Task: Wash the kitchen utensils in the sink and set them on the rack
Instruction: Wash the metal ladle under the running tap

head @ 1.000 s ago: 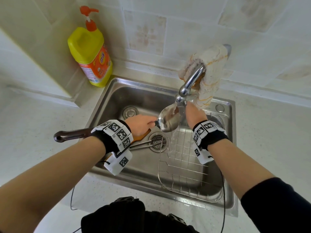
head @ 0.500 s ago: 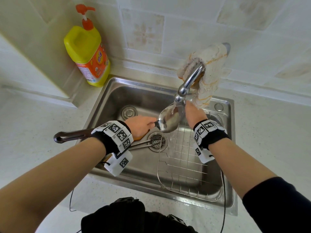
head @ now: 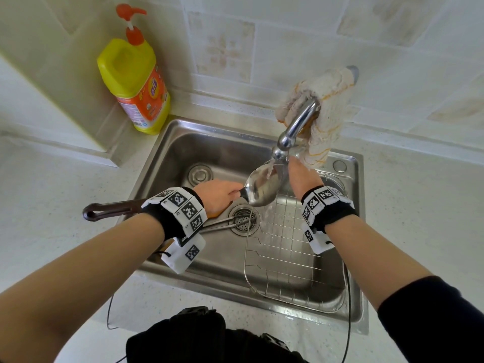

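Observation:
A large steel spoon [head: 262, 188] with a long dark handle [head: 104, 212] is held level over the sink [head: 183, 153], its bowl under the running tap [head: 296, 127]. My left hand [head: 217, 196] grips the handle right behind the bowl. On the bowl's far right side is my right hand [head: 301, 176], its fingers hidden behind the spoon and the spout. A wire rack [head: 288, 263] lies in the right half of the sink with nothing on it. Metal utensils [head: 220, 224] lie across the drain [head: 243, 221], under my left wrist.
A yellow dish-soap bottle [head: 133, 82] stands on the counter at the sink's back left corner. A pale cloth [head: 324, 100] is draped over the tap's base. White counter surrounds the sink, and a tiled wall rises behind it.
Both hands and the spoon stay nearly where they were, under the tap. Only the view has shifted slightly.

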